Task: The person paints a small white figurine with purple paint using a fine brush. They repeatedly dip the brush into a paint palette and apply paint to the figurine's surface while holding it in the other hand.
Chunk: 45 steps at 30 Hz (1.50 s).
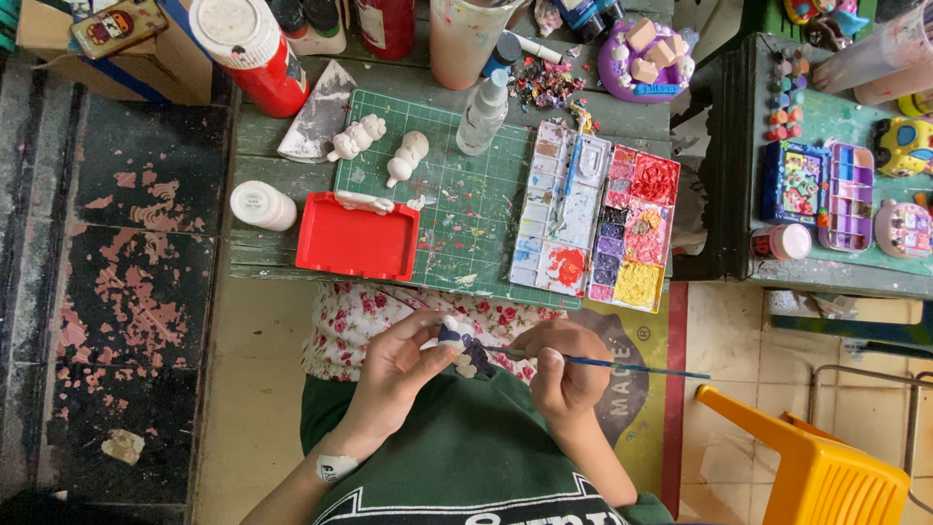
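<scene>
I see my left hand pinching a small white figurine between thumb and fingertips, held up over my lap, just below the near edge of the cutting mat. I judge it is raised that way so the brush can get at its side. My right hand is closed around a thin blue brush, gripped near the bristle end like a pen, probably for control; the tip meets a dark patch on the figurine. The handle sticks out away from the mat's right side.

On the mat's upper left lie two unpainted figurines, likely parked within reach. The palette sits open at the mat's right edge, on the brush-hand side. A red case overlaps the mat's lower left corner on the desk.

Most of the held figurine is covered by my fingers, so I cannot make out its shape. The jars beyond the mat's far edge are cut off by the frame
</scene>
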Tool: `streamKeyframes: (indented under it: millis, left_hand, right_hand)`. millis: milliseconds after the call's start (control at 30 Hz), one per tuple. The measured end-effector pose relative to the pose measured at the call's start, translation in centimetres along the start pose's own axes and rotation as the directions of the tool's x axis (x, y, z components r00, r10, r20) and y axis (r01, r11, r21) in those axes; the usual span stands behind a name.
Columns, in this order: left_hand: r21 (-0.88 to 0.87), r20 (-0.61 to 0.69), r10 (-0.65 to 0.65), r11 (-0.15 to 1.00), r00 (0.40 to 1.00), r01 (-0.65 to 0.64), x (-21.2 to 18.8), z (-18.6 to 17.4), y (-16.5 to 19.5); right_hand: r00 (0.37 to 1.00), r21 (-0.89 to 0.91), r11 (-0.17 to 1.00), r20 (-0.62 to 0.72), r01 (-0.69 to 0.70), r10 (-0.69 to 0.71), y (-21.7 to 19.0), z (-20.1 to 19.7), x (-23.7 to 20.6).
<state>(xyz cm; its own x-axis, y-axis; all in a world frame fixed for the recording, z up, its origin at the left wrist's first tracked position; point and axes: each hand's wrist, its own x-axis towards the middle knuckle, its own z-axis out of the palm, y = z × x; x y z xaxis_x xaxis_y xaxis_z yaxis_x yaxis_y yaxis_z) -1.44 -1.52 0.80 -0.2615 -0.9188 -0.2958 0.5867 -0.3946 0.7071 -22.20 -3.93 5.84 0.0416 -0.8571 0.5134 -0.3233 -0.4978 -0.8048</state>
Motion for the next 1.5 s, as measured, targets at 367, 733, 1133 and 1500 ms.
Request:
streamKeyframes:
  millis: [367,733,1133,1500]
  left_hand:
    - [-0.048,-0.046,0.029,0.998,0.999,-0.031,0.1,-0.8,-0.3]
    - [-0.091,-0.169,0.006,0.996,0.986,-0.022,-0.3,-3.5,-1.2]
    - [-0.083,-0.205,0.028,0.996,0.978,-0.045,-0.5,-4.1,-0.9]
    - [-0.098,-0.198,0.003,0.995,0.98,-0.022,0.5,-3.3,-2.3]
  right_hand:
    - [0.962,0.077,0.997,-0.27,-0.019,0.039,2.9,-2.5,-0.3]
    - [0.791,-0.135,0.825,-0.404,-0.549,0.46,9.1,-11.0,0.5]
    - [0.852,-0.696,0.49,-0.42,-0.524,0.313,7.7,-9.8,0.7]
    - [0.934,-0.787,0.504,-0.274,-0.355,0.23,6.5,-9.6,0.9]
